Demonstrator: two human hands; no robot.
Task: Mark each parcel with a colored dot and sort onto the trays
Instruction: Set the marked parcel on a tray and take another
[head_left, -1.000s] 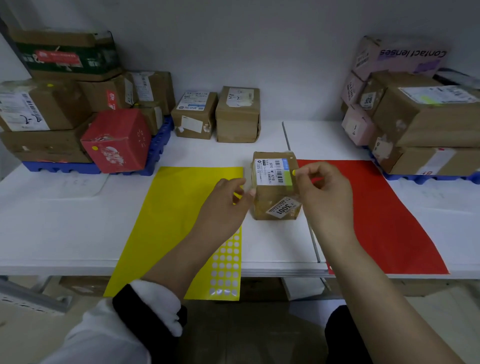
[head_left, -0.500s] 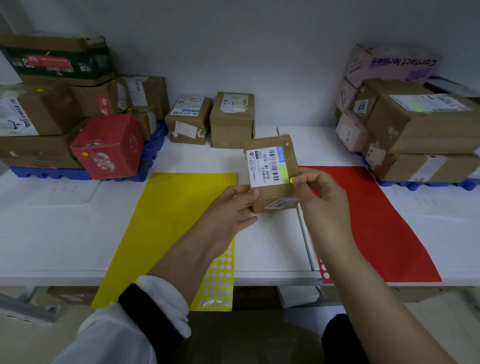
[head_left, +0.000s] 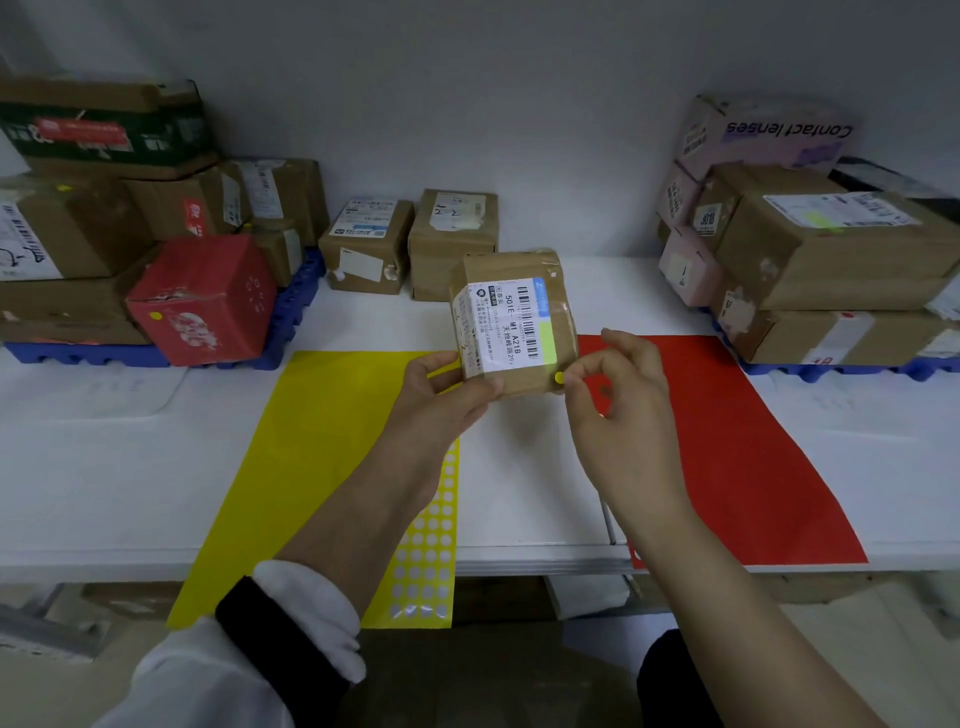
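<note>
A small brown parcel (head_left: 511, 325) with a white barcode label is held up above the white table, tilted toward me. My left hand (head_left: 447, 392) grips its lower left corner. My right hand (head_left: 618, 387) is at its lower right edge, thumb and forefinger pinching a yellow dot (head_left: 559, 378) against the cardboard. A yellow sticker sheet (head_left: 428, 540), mostly peeled, lies under my left forearm on the yellow sheet (head_left: 311, 447). The red sheet (head_left: 737, 447) lies to the right.
A blue tray (head_left: 291, 312) at the left carries stacked brown parcels and a red box (head_left: 202, 299) with a yellow dot. Two brown parcels (head_left: 410, 244) stand at the back centre. A blue tray (head_left: 841, 369) at the right holds brown and pink parcels.
The parcel was lifted off the table and tilted up toward me. My right hand with the yellow dot moved from the label's edge down to the parcel's lower right corner.
</note>
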